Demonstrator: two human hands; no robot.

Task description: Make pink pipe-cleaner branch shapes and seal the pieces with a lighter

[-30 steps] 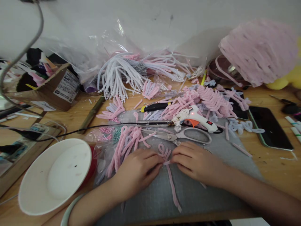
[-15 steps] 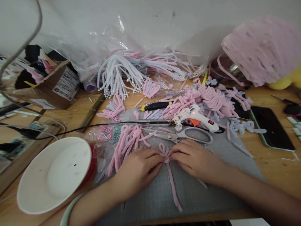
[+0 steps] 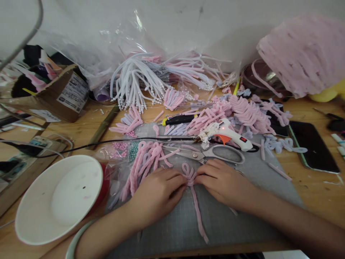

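Looped pink stem: on the grey mat (image 3: 221, 226) at the near middle of the counter (image 3: 320, 190), its loops (image 3: 186, 168) upright between the hands, its tail (image 3: 199, 221) running toward the near edge.
Left hand (image 3: 160, 192): grip closed, thumb and fingers pinching the left side of the looped pink stem (image 3: 190, 177).
Right hand (image 3: 229, 183): grip closed, fingertips pinching the opposite side.
Scissors (image 3: 201, 155): just beyond the right hand, handles to the right.
Glue gun (image 3: 233, 136): beyond the scissors, red light lit.
Braided pink strands (image 3: 134, 172): left of the looped pink stem, beyond the left hand.
White bowl (image 3: 72, 190): near left, tilted.
Phone (image 3: 314, 147): right side, screen dark.
White stems (image 3: 137, 81): far side, in a spread bundle with beaded tips.
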